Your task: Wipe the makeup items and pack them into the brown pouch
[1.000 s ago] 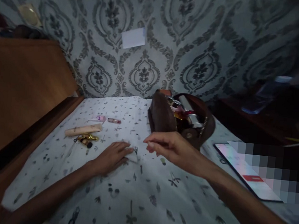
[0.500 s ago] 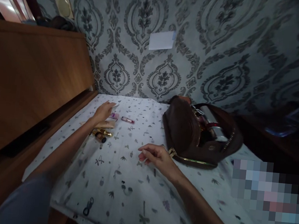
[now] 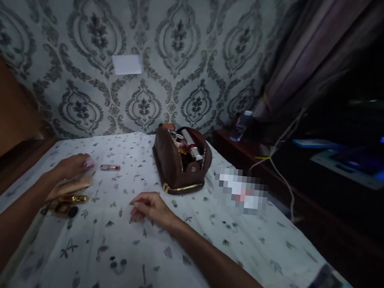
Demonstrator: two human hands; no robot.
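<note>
At the left of the patterned white cloth, my left hand (image 3: 71,167) has its fingertips at a small pink item (image 3: 89,163). Blur hides whether they grip it. Just right of it lies a slim lip gloss tube (image 3: 110,168) with a reddish end. Below the left hand are a flat beige item (image 3: 77,184), a shiny gold tube (image 3: 74,198) and a brown bottle with a dark cap (image 3: 65,210). My right hand (image 3: 151,209) hovers or rests near the cloth's middle, loosely curled and holding nothing. Beyond it stands an unzipped brown cosmetic bag (image 3: 166,159), packed with cosmetics.
A blurred-out pixelated patch covers something right of the bag. A clear bottle (image 3: 241,126) stands on a dark wooden ledge (image 3: 223,138) by the curtain (image 3: 295,63). A white cable (image 3: 286,185) hangs at the right. A wooden panel (image 3: 4,117) rises at the left.
The view has swung right, so the bag and hands appear farther left. My left hand has come down to the pink item. My right hand keeps its loose curl.
</note>
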